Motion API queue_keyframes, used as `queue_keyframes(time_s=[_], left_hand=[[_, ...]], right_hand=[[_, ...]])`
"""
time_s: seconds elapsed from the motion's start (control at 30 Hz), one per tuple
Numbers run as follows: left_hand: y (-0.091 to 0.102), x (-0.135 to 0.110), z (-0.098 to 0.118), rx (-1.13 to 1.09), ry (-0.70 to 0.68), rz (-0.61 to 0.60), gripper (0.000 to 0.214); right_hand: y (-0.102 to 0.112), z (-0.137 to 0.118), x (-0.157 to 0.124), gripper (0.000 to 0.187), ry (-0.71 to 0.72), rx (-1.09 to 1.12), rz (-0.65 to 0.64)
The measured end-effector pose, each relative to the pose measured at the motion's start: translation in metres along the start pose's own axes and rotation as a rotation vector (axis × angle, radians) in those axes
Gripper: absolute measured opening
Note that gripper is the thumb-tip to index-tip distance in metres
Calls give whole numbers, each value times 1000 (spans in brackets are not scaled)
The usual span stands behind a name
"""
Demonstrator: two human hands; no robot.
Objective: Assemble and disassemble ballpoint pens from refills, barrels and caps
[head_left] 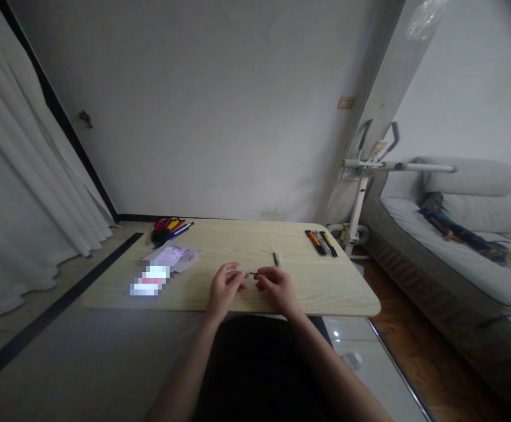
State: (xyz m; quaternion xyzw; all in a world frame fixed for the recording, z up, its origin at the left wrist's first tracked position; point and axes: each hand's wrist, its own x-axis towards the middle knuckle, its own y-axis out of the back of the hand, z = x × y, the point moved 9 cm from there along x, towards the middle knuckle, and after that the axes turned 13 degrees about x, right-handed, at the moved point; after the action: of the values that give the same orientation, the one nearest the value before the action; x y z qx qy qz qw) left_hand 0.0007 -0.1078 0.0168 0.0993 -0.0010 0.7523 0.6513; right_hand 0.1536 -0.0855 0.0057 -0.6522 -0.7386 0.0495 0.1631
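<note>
Both my hands rest on the near middle of a light wooden table (pixel 325 287). My left hand (pixel 223 289) is closed in a pinch on one end of a thin pen (pixel 247 273). Pinching the pen's dark other end is my right hand (pixel 276 286); the pen lies level between them. A white pen part (pixel 276 258) lies on the table just beyond my right hand.
A pile of coloured pens (pixel 169 229) lies at the far left of the table, a short row of pens (pixel 321 242) at the far right. Papers (pixel 173 257) lie left of my hands. An exercise machine (pixel 361 193) and a sofa (pixel 462 234) stand to the right.
</note>
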Motion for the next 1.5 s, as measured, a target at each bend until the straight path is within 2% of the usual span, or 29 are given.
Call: queue_keyframes(time_s=[0.37,0.57,0.83,1.5], left_hand=[[3,-1,2,-17,-2,25,45],[3,0,3,-6,-28,21,48],[3,-2,8,-19,-33,36,56],[5,-2,6,-26,-27,60,56]], right_hand=[[2,4,2,28,32,-34,-8],[0,8,2,26,-7,-14,-14],[-2,5,0,22,35,-40,-37],[-3,-3,-2,12,111,-195,-36]])
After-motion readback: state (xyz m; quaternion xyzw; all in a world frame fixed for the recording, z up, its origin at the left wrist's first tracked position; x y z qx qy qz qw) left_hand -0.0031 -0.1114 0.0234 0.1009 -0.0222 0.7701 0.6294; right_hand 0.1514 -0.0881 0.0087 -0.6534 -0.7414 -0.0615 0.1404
